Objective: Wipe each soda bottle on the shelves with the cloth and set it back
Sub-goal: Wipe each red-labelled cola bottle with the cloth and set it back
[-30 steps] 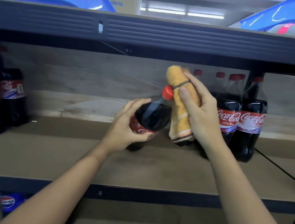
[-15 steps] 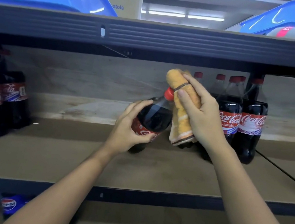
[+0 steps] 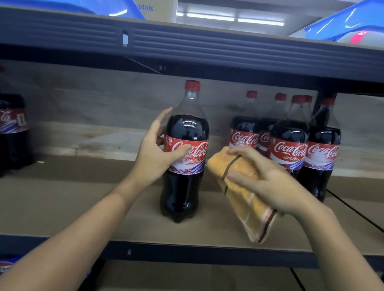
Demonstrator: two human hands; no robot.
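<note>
The bottle (image 3: 186,154) stands upright on the shelf (image 3: 80,198) at frame centre. The left hand (image 3: 154,154) holds it at the label; the right hand (image 3: 270,181) grips the cloth (image 3: 240,196) just beside it. Best to settle the base flat before letting go.

Left hand (image 3: 158,151) grips bottle (image 3: 186,149), thumb across label; right hand (image 3: 267,180) clutches folded cloth (image 3: 241,191) beside it.
</note>
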